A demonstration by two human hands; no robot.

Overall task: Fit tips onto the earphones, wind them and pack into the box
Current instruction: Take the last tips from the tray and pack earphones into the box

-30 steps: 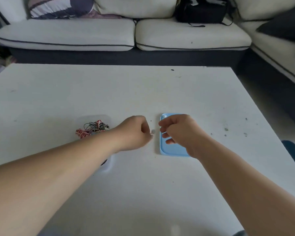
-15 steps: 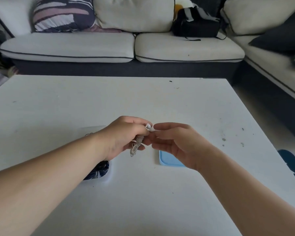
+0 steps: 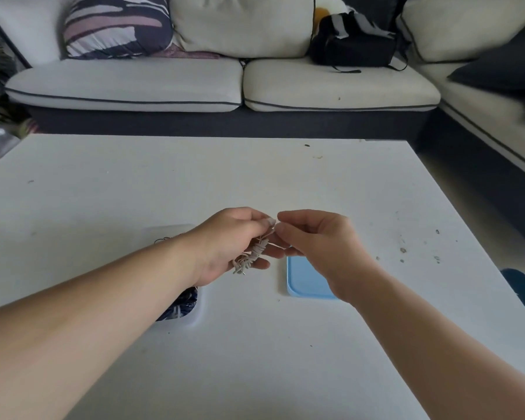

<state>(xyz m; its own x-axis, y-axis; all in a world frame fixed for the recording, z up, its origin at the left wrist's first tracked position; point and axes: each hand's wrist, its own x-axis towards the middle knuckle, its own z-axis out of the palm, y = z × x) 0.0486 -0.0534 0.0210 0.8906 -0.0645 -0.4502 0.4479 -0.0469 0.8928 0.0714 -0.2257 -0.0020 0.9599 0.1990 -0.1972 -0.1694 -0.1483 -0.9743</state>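
Alignment decides my next move. My left hand (image 3: 231, 237) grips the pale grey wired earphones (image 3: 253, 253), wound into a tight bundle, above the white table (image 3: 255, 359). The bundle's long axis runs from 7 o'clock, where what looks like the plug hangs below my palm, up to 1 o'clock, where the small pale earbud (image 3: 272, 221) pokes out past thumb and forefinger. My right hand (image 3: 322, 241) sits at 3 o'clock of that bud. Its fingers (image 3: 288, 214) are curled narrow, with forefinger and thumb just beside the bud. I cannot tell whether they pinch a tip or nothing.

I judge this to be the tip-fitting step, so the right hand, the one facing the bud's free end, should press toward 9 o'clock. The flat light-blue plastic lid (image 3: 306, 283) lies at 5 o'clock of the bundle, partly beneath my right wrist. The clear plastic box (image 3: 199, 310) of dark cables lies at 7 o'clock, under my left forearm.
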